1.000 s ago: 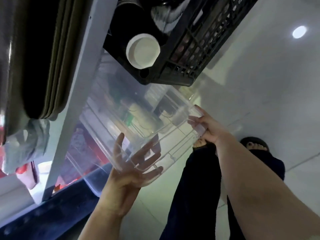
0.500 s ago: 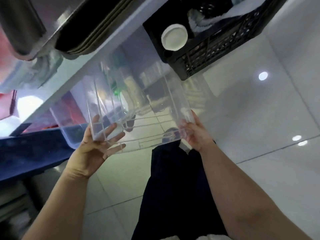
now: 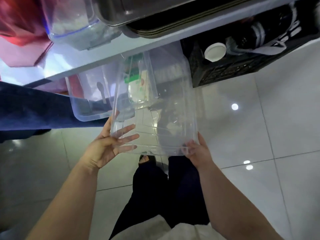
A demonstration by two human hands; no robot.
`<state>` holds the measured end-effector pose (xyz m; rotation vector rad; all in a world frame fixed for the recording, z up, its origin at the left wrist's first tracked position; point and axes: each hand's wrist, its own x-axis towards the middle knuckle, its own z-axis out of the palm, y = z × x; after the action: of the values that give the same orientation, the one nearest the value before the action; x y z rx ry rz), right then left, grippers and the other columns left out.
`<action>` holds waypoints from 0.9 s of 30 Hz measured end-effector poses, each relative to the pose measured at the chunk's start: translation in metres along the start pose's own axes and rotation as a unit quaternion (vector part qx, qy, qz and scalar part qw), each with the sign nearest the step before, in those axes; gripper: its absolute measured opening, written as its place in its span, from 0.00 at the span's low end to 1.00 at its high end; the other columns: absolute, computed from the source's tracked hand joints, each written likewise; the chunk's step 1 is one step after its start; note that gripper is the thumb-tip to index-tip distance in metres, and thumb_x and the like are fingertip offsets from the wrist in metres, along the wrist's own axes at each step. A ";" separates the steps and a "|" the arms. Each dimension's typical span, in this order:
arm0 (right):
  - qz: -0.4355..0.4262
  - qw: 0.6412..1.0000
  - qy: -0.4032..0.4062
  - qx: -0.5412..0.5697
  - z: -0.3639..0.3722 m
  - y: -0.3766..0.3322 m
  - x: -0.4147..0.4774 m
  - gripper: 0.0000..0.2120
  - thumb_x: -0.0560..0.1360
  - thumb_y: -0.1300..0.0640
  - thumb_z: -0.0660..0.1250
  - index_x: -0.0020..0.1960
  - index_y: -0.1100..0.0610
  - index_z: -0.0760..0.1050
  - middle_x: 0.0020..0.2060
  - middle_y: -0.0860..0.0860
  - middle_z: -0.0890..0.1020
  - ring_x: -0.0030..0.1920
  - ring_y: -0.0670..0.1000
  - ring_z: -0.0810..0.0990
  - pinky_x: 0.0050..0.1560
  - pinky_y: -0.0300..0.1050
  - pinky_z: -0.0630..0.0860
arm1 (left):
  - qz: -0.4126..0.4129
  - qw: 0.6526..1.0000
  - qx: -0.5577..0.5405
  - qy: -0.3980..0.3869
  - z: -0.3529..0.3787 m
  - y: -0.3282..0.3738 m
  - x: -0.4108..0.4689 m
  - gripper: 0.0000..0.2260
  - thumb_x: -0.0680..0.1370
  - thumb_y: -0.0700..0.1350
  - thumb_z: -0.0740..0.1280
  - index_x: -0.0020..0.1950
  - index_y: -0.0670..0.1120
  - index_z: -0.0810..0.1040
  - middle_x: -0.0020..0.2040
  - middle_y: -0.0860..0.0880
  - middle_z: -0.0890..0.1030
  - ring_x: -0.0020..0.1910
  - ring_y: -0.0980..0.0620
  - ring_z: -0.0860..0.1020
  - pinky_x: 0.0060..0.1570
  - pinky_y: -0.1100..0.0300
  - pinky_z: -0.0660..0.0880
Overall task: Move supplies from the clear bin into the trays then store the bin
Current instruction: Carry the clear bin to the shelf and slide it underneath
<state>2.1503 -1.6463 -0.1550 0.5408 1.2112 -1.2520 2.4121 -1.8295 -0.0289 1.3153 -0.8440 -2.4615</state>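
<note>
I hold the empty clear bin [image 3: 166,108] between both hands, above the floor, its far end reaching under the white table edge [image 3: 107,56]. My left hand [image 3: 110,148] grips the near left corner, thumb outside and fingers spread against the wall, seen through the plastic. My right hand [image 3: 197,151] grips the near right corner. Stacked dark trays [image 3: 155,30] lie on the table above.
A second clear tub [image 3: 86,101] with items stands under the table to the left, beside a dark blue cloth [image 3: 34,108]. A black crate [image 3: 242,66] with a white lid [image 3: 215,52] stands to the right. A lidded clear container [image 3: 72,19] sits on the table. Glossy floor tiles [image 3: 259,135] lie below.
The view has tilted down toward the floor. The bin now sits lower and nearer me, level between both hands, with its far end under the table edge.
</note>
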 end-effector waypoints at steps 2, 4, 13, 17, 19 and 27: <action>-0.006 1.000 0.019 0.009 0.004 0.011 -0.011 0.26 0.77 0.73 0.59 0.67 0.49 0.70 0.43 0.55 0.75 0.44 0.54 0.76 0.42 0.48 0.78 | -0.001 1.000 -0.014 -0.011 -0.011 -0.002 -0.008 0.42 0.71 0.25 0.56 0.75 0.63 0.58 0.71 0.38 0.70 0.67 0.30 0.68 0.59 0.35 0.72; -0.016 0.999 0.030 0.015 0.008 0.023 -0.020 0.22 0.78 0.71 0.60 0.62 0.47 0.73 0.43 0.54 0.76 0.44 0.53 0.76 0.41 0.48 0.79 | -0.002 0.999 -0.027 -0.018 -0.021 -0.003 -0.016 0.42 0.71 0.24 0.55 0.75 0.62 0.59 0.70 0.37 0.70 0.67 0.29 0.68 0.59 0.36 0.73; -0.044 0.992 0.095 -0.064 0.019 0.057 -0.056 0.23 0.80 0.66 0.58 0.72 0.51 0.62 0.61 0.60 0.73 0.61 0.62 0.76 0.57 0.56 0.78 | -0.023 0.997 -0.066 -0.040 -0.047 -0.010 -0.040 0.41 0.69 0.25 0.59 0.73 0.62 0.64 0.67 0.38 0.75 0.64 0.31 0.72 0.58 0.35 0.70; -0.054 0.993 0.104 -0.027 0.029 0.069 -0.066 0.21 0.81 0.64 0.57 0.71 0.51 0.63 0.53 0.54 0.76 0.53 0.57 0.78 0.57 0.55 0.78 | -0.031 0.996 -0.063 -0.056 -0.062 -0.007 -0.044 0.41 0.69 0.25 0.60 0.72 0.63 0.65 0.66 0.39 0.75 0.64 0.33 0.73 0.57 0.36 0.73; -0.064 0.994 0.092 0.013 0.033 0.072 -0.070 0.23 0.79 0.69 0.57 0.69 0.48 0.64 0.52 0.54 0.75 0.52 0.55 0.77 0.47 0.51 0.81 | -0.034 0.996 -0.062 -0.048 -0.072 -0.007 -0.044 0.41 0.68 0.25 0.59 0.72 0.64 0.66 0.66 0.39 0.76 0.64 0.33 0.74 0.56 0.38 0.76; -0.098 0.991 0.063 0.060 0.041 0.072 -0.082 0.35 0.70 0.76 0.65 0.64 0.41 0.73 0.56 0.51 0.76 0.41 0.49 0.81 0.39 0.43 0.77 | -0.035 0.992 -0.108 -0.048 -0.110 -0.019 -0.051 0.41 0.71 0.25 0.52 0.72 0.65 0.64 0.65 0.41 0.77 0.67 0.35 0.71 0.59 0.34 0.71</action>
<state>2.2439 -1.6255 -0.0874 0.6075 1.3260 -1.4825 2.5324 -1.8331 -0.0520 1.1791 -0.5416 -2.6010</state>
